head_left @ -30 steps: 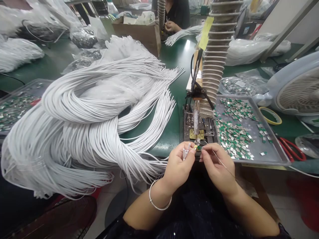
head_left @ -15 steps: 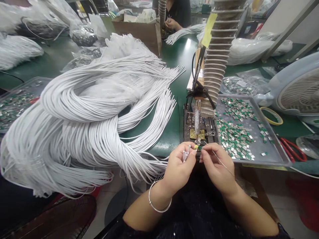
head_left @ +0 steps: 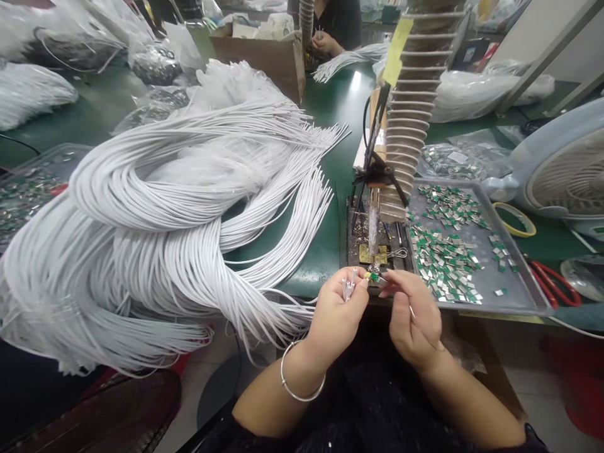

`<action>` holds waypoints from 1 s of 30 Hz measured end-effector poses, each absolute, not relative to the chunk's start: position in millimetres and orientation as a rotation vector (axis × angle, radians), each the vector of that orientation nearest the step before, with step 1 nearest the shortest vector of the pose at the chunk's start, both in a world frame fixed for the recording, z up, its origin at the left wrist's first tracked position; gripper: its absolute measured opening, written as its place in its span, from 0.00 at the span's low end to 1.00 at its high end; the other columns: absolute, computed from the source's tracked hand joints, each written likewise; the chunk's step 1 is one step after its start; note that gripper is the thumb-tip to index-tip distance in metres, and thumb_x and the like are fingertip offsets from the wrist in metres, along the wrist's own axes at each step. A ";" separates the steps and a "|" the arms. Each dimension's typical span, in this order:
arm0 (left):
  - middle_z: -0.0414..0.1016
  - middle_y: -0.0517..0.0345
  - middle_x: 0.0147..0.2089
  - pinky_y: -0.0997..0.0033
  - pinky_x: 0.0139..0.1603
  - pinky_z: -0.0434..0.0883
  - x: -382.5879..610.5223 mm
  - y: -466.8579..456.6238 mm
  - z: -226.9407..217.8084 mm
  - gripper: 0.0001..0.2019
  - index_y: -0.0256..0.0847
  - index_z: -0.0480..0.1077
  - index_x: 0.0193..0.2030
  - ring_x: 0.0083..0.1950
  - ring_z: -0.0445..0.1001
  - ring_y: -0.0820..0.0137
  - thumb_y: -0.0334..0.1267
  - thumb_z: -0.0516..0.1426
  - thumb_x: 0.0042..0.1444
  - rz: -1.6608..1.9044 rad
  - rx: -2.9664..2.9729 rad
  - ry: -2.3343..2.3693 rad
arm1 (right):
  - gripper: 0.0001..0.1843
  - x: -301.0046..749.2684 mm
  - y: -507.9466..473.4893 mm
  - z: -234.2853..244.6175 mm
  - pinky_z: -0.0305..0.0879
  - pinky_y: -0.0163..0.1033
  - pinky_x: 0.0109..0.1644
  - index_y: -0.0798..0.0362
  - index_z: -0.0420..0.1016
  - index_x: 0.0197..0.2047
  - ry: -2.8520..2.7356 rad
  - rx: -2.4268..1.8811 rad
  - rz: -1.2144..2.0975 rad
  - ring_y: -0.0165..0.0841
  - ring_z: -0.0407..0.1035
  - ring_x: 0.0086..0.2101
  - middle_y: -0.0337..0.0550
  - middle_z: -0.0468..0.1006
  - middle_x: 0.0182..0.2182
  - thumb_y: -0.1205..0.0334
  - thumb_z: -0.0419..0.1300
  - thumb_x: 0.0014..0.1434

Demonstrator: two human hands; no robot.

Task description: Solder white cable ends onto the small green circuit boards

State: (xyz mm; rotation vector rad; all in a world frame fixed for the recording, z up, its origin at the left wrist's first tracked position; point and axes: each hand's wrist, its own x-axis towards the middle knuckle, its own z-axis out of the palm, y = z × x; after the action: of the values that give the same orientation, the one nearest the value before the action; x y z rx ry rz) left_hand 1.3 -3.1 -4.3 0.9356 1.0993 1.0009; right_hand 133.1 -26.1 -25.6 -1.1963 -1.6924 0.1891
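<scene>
The left hand is closed, and its fingers are pinching a small bunch of silver tips. These tips look thin and light, and they could slip, so holding them close to their ends seems best. Just beside those fingers, a tiny green and yellow piece is sitting between the two hands. It looks small and easy to drop, so a soft pinch at its edges looks safest. The right hand is curled up just to the right of that piece, with its finger and thumb pressed close, but I cannot tell if it is gripping anything. A silver bangle is hanging on the left wrist.

In front of the hands, a metal rod is standing over a gold pad. To the right, a metal tray is holding many green and silver bits. To the left, a big pile of white cables is lying on the green table. Far ahead, another person's hands are working behind a cardboard box.
</scene>
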 end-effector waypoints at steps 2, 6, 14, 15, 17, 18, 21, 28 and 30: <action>0.66 0.64 0.28 0.77 0.23 0.57 1.6 -2.1 -6.1 0.06 0.38 0.67 0.32 0.21 0.53 0.80 0.39 0.57 0.54 1.001 0.935 1.105 | 0.19 131.3 -28.4 -29.4 0.75 0.41 0.33 0.51 0.64 0.55 -1.611 -1.174 0.209 0.33 0.72 0.34 0.49 0.74 0.41 0.70 0.46 0.62; 0.67 0.64 0.29 0.76 0.24 0.59 1.8 -0.3 -6.3 0.06 0.39 0.68 0.31 0.21 0.54 0.80 0.39 0.57 0.54 1.006 0.936 1.122 | 0.15 126.5 -30.8 -33.7 0.77 0.42 0.34 0.50 0.63 0.52 -1.501 -1.152 0.265 0.33 0.75 0.34 0.48 0.78 0.39 0.67 0.46 0.64; 0.70 0.61 0.31 0.76 0.28 0.64 2.7 1.3 -1.0 0.05 0.39 0.67 0.30 0.23 0.60 0.80 0.36 0.57 0.54 1.040 0.894 1.051 | 0.13 127.9 -27.0 -33.5 0.77 0.46 0.39 0.49 0.70 0.45 -1.592 -1.137 0.100 0.37 0.77 0.38 0.47 0.80 0.39 0.71 0.52 0.61; 0.70 0.61 0.31 0.77 0.28 0.64 2.6 1.4 -1.1 0.04 0.39 0.67 0.30 0.22 0.60 0.80 0.36 0.56 0.54 1.042 0.889 1.045 | 0.13 128.5 -26.4 -33.3 0.77 0.47 0.40 0.48 0.71 0.45 -1.617 -1.140 0.081 0.37 0.77 0.38 0.47 0.80 0.39 0.72 0.53 0.60; 0.69 0.62 0.31 0.77 0.27 0.63 2.4 1.6 -1.5 0.04 0.39 0.67 0.30 0.22 0.58 0.81 0.36 0.56 0.55 1.040 0.884 1.047 | 0.14 129.3 -25.2 -32.8 0.77 0.47 0.41 0.49 0.72 0.45 -1.641 -1.140 0.041 0.38 0.77 0.39 0.47 0.80 0.39 0.72 0.54 0.59; 0.68 0.63 0.31 0.78 0.27 0.62 2.2 1.5 -1.8 0.05 0.39 0.67 0.30 0.22 0.56 0.81 0.36 0.56 0.55 1.037 0.886 1.052 | 0.14 129.4 -24.6 -32.3 0.77 0.47 0.42 0.49 0.72 0.45 -1.645 -1.140 0.027 0.38 0.76 0.40 0.47 0.80 0.39 0.73 0.55 0.59; 0.67 0.63 0.31 0.78 0.25 0.60 2.0 1.2 -1.3 0.05 0.39 0.67 0.31 0.21 0.54 0.81 0.37 0.56 0.55 1.027 0.889 1.064 | 0.15 128.8 -23.3 -30.5 0.77 0.47 0.41 0.48 0.73 0.46 -1.642 -1.138 0.001 0.38 0.76 0.40 0.46 0.80 0.39 0.73 0.55 0.58; 0.64 0.63 0.30 0.77 0.24 0.58 2.5 1.6 4.4 0.05 0.39 0.66 0.31 0.22 0.52 0.80 0.38 0.55 0.54 1.023 0.907 1.065 | 0.17 125.4 -22.8 -26.1 0.77 0.46 0.41 0.48 0.72 0.47 -1.646 -1.125 -0.038 0.36 0.75 0.40 0.47 0.79 0.39 0.75 0.55 0.58; 0.63 0.64 0.29 0.77 0.24 0.57 2.3 1.8 4.4 0.05 0.39 0.66 0.31 0.21 0.51 0.80 0.38 0.55 0.54 1.023 0.903 1.056 | 0.16 124.4 -21.9 -24.6 0.77 0.46 0.40 0.48 0.72 0.47 -1.651 -1.131 -0.055 0.36 0.75 0.39 0.47 0.79 0.38 0.75 0.55 0.58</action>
State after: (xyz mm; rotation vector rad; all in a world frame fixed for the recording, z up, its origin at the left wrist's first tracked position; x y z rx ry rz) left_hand 2.3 1.8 4.4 0.9027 1.0558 1.0226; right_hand 124.4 -21.9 -24.6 -1.1306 -1.6508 -0.0549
